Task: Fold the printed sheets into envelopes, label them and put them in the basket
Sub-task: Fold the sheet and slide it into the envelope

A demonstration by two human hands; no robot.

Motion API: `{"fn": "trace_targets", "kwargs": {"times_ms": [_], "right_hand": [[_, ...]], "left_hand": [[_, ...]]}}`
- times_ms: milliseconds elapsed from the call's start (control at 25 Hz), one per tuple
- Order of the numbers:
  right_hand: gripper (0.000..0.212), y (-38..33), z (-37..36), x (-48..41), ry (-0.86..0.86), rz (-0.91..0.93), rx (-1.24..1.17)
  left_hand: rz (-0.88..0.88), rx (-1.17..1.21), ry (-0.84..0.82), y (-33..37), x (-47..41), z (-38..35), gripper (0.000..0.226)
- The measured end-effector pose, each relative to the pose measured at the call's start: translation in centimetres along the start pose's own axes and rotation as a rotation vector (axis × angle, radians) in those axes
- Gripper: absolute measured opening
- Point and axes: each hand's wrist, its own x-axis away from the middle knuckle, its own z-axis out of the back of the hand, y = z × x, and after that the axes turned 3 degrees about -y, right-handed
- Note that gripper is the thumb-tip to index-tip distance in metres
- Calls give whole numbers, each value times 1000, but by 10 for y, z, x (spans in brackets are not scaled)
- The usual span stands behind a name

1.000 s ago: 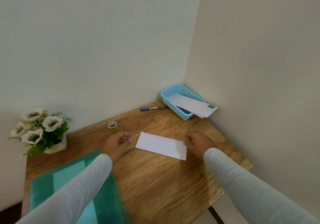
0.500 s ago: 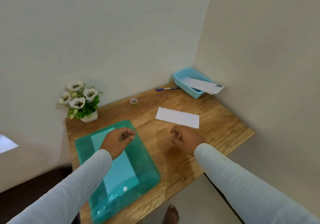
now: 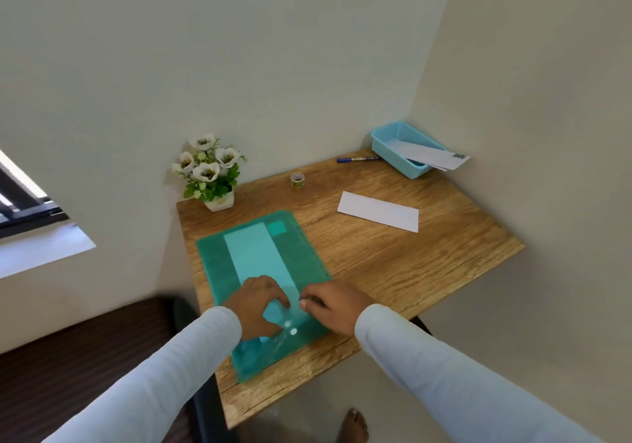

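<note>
A: Task items and their lie?

B: A green folder (image 3: 263, 347) is laid flat on the table (image 3: 410, 271), long axis running from the near edge away to the wall, far end leaning left. A pale sheet (image 3: 256, 254) is seen through it, lined up along the same axis. A white envelope (image 3: 378, 210) is laid flat beyond the folder and to its right, well apart, long axis crosswise to the folder's, right end a bit nearer.

A: Hands?

B: The left hand (image 3: 256, 306) is set on the folder's near end, fingers bent and spread. Whether anything is gripped cannot be told. The right hand (image 3: 333, 307) is placed at the folder's right edge, fingers curled, and that edge looks pinched between thumb and forefinger.

A: Basket?

B: The blue basket (image 3: 386, 148) is found far right beyond the folder, in the wall corner. Envelopes (image 3: 431, 157) are laid in it, stuck out over its right rim, printed corner pointed away from the folder.

A: Rest?

B: Beyond the folder, a flower pot (image 3: 208, 172) is placed just past its far left corner, a tape roll (image 3: 297, 180) past its far right corner, and a blue pen (image 3: 357, 159) farther right
</note>
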Motion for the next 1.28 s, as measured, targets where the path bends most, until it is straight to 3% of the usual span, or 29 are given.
{"fn": "trace_targets", "kwargs": {"times_ms": [200, 560, 720, 960, 1080, 1280], "right_hand": [[24, 3, -6, 12, -135, 3, 105], [31, 10, -31, 31, -48, 137, 401], [31, 12, -41, 33, 2, 146, 439], [50, 13, -56, 34, 60, 125, 494], [46, 11, -56, 33, 75, 102, 461], [33, 12, -53, 36, 95, 67, 385]], "left_hand": [[11, -227, 91, -1, 13, -31, 80], [35, -453, 36, 27, 23, -29, 60], [34, -511, -30, 31, 26, -27, 70], [36, -468, -54, 35, 31, -25, 74], [41, -492, -50, 35, 33, -24, 70], [73, -584, -75, 48, 28, -29, 96]]}}
